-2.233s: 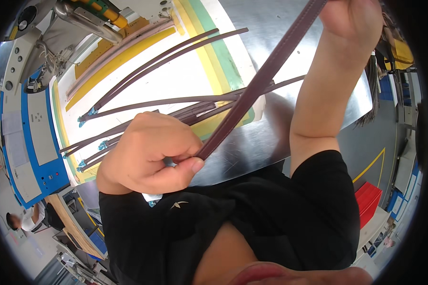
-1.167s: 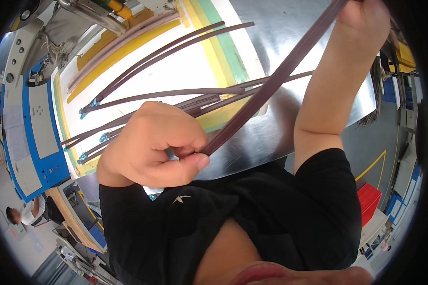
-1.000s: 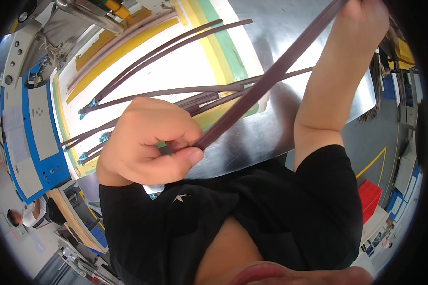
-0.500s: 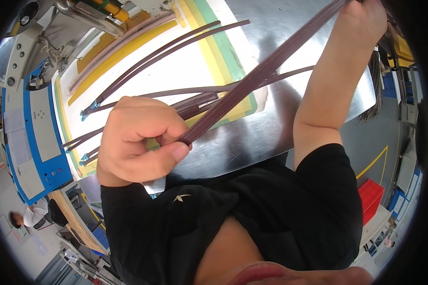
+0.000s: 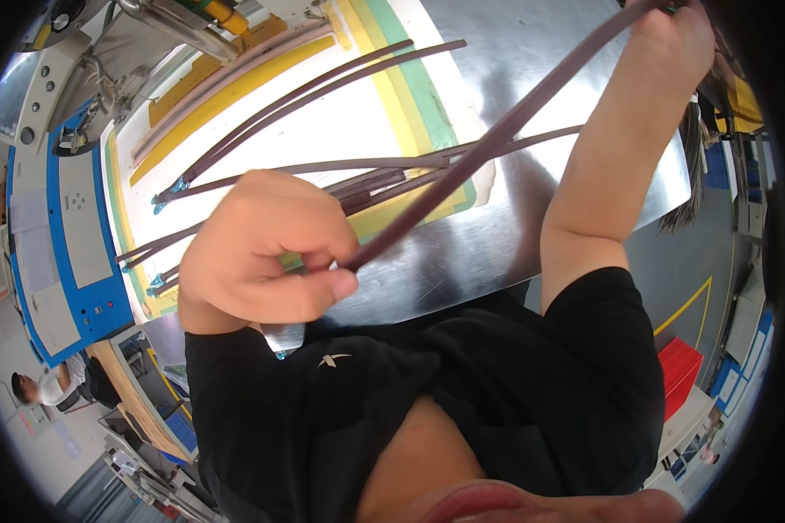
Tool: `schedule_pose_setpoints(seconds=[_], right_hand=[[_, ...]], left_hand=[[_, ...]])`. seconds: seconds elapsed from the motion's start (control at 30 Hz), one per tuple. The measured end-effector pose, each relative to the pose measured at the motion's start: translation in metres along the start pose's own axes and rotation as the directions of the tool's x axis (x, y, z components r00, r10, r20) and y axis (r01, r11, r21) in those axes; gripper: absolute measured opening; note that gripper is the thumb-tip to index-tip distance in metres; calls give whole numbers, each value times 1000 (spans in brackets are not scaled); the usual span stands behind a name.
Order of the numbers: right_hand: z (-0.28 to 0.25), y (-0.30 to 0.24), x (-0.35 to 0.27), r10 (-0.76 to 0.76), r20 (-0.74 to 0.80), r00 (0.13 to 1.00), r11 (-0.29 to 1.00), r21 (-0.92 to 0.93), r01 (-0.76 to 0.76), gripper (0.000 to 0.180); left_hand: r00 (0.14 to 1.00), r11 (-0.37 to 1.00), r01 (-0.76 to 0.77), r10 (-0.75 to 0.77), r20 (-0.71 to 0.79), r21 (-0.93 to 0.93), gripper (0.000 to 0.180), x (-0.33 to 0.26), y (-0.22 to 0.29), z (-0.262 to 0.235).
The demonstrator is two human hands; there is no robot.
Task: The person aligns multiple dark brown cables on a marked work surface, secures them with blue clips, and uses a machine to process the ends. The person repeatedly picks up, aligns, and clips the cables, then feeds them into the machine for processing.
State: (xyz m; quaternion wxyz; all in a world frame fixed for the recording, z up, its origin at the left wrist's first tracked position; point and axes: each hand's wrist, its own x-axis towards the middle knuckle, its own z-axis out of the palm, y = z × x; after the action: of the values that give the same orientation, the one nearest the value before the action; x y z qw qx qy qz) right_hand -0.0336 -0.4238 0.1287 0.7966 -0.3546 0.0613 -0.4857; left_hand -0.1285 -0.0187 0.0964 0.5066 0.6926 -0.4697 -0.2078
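A long dark maroon strap [image 5: 462, 174] is stretched slantwise above the table. My left hand [image 5: 262, 244] pinches its near end between thumb and curled forefinger. At the upper right, my right hand [image 5: 676, 39] is closed round the far part of it, close to the edge of the picture. Beneath, several more straps [image 5: 331, 92] of the same colour lie on a white board [image 5: 279, 144] bordered with yellow and green tape. Blue bits [image 5: 176, 186] show at some of their left ends. My left hand covers part of these straps.
The board rests on a shiny metal table [image 5: 497, 235]. A blue and white machine [image 5: 83, 235] stands to the left, with metal and yellow machine parts [image 5: 183, 30] above it. A red bin [image 5: 679, 375] is at the right. Another person [image 5: 61, 383] is far off at lower left.
The strap between my hands has turned, from its stitched flat face showing to a narrower edge. My hands have shifted slightly rightward in the picture, still gripping it.
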Motion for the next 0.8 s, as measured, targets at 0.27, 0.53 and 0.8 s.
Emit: schedule_pose_setpoints(seconds=[0.27, 0.53, 0.8], right_hand=[[33, 19, -77, 330, 646, 689, 943, -202, -263, 23], [42, 32, -199, 436, 896, 88, 889, -414, -193, 29], [42, 8, -201, 594, 755, -278, 796, -601, 69, 26]], left_hand=[[880, 902, 424, -389, -271, 83, 39, 14, 8, 10], [673, 963, -40, -171, -720, -267, 59, 3, -17, 4], [387, 903, -359, -88, -918, -238, 29, -67, 2, -30]])
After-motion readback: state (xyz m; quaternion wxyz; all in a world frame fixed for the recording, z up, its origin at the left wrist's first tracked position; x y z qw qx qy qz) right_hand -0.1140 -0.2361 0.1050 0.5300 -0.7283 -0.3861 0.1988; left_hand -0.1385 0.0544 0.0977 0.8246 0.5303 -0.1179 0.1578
